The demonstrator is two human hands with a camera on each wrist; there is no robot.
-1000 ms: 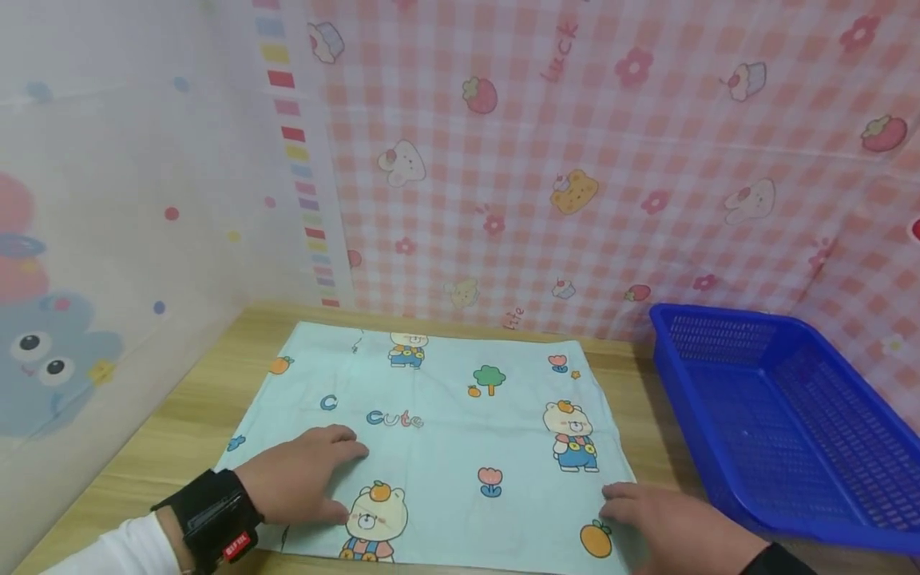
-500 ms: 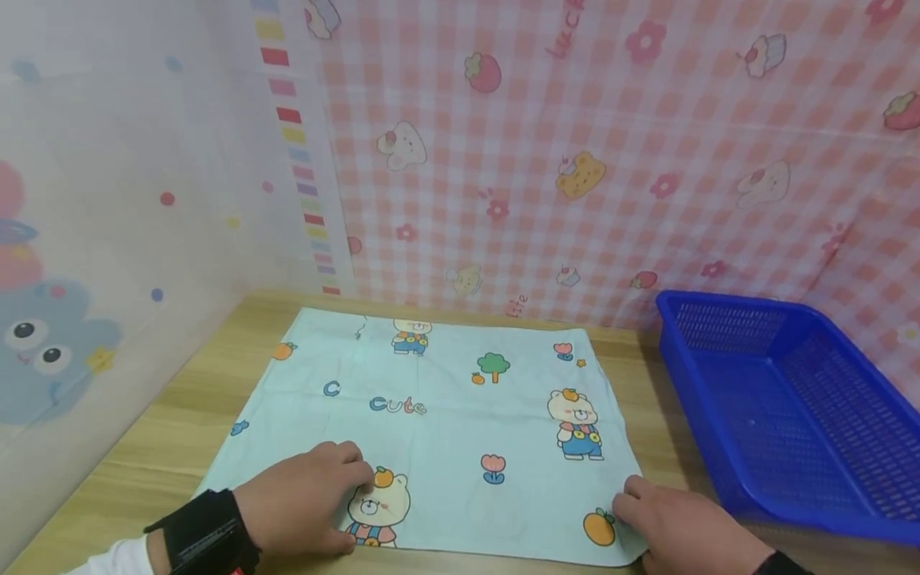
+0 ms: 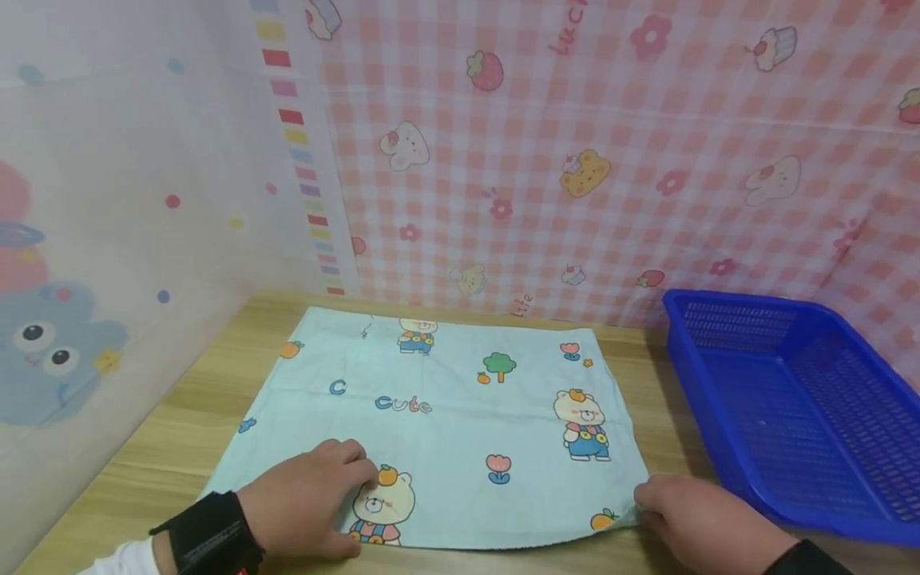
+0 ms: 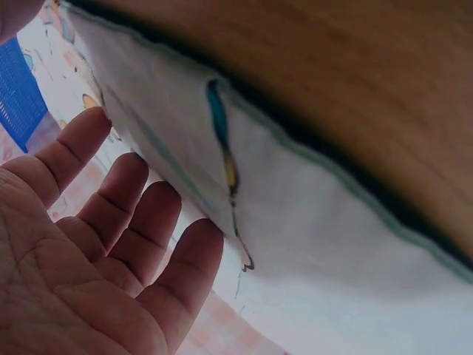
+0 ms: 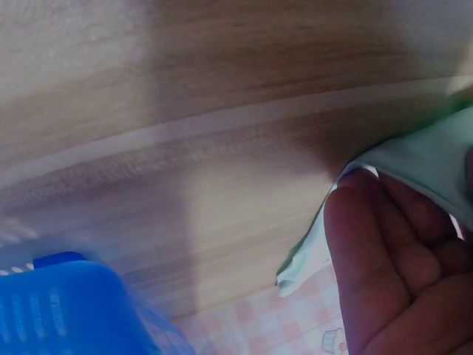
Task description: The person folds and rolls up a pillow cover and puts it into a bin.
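Cloth has lifted where the right hand pinches it, partly hiding a printed orange; left hand rests spread.

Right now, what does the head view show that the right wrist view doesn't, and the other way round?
Only the head view shows the left hand touching the cloth, the black strap on that wrist, the bear pictures on the cloth and the white sheet at the left.

Only the right wrist view shows the palm side of the right hand and a pale stripe across the table.

Both show the right hand gripping the cloth's edge, the blue basket, the table and the pink checked sheet.
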